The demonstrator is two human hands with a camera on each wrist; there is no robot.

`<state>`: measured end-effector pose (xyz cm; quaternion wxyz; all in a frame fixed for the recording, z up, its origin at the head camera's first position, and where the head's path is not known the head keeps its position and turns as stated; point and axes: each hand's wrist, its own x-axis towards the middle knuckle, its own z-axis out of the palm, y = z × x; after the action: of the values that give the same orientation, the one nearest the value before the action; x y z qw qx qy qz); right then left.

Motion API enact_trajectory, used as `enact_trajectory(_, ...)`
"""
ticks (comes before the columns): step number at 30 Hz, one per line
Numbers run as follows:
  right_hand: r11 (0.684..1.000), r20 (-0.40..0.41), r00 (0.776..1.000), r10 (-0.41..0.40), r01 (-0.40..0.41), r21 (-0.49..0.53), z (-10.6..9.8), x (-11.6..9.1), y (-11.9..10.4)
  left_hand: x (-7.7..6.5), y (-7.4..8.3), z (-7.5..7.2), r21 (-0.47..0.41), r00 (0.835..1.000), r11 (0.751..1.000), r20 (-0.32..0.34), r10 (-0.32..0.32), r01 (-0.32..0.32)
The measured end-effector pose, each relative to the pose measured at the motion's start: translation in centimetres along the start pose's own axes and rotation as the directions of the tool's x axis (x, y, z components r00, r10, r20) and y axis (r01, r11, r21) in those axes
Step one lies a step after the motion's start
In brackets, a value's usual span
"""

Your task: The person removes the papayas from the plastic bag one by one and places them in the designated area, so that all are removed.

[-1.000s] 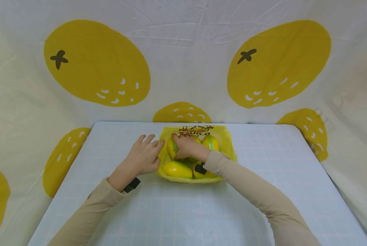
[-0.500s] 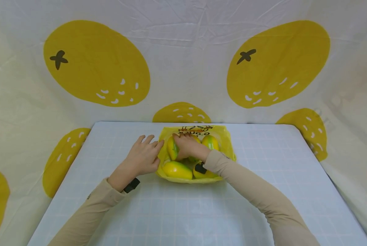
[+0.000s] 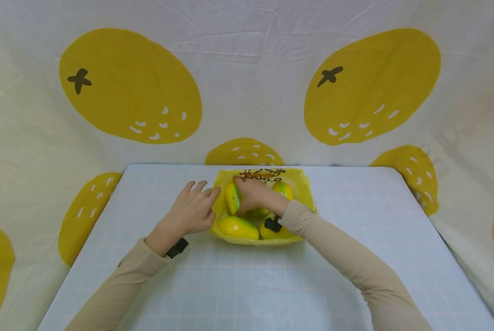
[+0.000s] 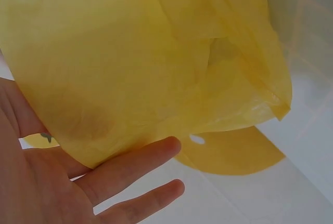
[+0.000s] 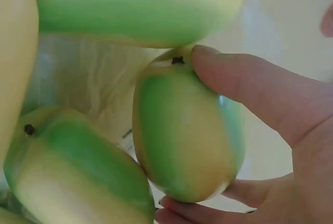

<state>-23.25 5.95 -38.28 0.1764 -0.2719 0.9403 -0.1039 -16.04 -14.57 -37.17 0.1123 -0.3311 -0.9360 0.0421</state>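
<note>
A yellow plastic bag [image 3: 307,191] lies spread on the table with several yellow-green mangoes in it. My right hand [image 3: 257,195] reaches into the bag. In the right wrist view its thumb and fingers grip a mango [image 5: 182,130] from opposite sides; from the head view my hand mostly hides that fruit. A second mango [image 3: 232,197] lies left of the hand, another mango [image 3: 238,228] at the front left. My left hand [image 3: 193,209] is at the bag's left edge, fingers straight and spread. The left wrist view shows the bag's rim passing between those fingers.
A mango [image 3: 283,189] lies at the bag's back right, one more mango [image 3: 272,232] under my right wrist. The table [image 3: 247,285] has a pale checked cover. A white curtain [image 3: 251,92] printed with big yellow fruit hangs behind and at both sides.
My right hand has shifted slightly in the bag. The left mango now stands more upright and shows more of itself beside the hand. My left hand stays in place.
</note>
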Motion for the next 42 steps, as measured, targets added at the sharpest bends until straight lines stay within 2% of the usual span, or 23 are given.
enact_trajectory(15,0.991,-0.04,0.999,-0.02,0.025,0.132,-2.3,-2.7,0.3,0.1,-0.2,0.3,-0.033,1.0,0.999,0.007,-0.021,0.021)
enact_trajectory(23,0.965,-0.081,0.993,-0.08,0.098,0.243,-3.3,-4.7,0.5,-0.2,-0.2,0.3,-0.03,0.999,0.999,0.015,-0.035,0.035)
enact_trajectory(29,0.926,-0.153,0.98,-0.13,0.175,0.334,-3.8,-6.3,1.3,-0.2,-0.2,0.5,-0.022,0.999,0.999,0.015,-0.032,0.033)
enact_trajectory(36,0.88,-0.206,0.972,-0.111,0.193,0.435,-4.4,-8.6,1.8,-0.2,-0.3,0.4,-0.034,0.999,0.999,0.017,-0.035,0.036)
enact_trajectory(42,0.828,-0.29,0.949,-0.12,0.257,0.498,-4.5,-10.4,2.2,-0.1,-0.2,0.2,-0.039,0.999,0.998,0.014,-0.038,0.038)
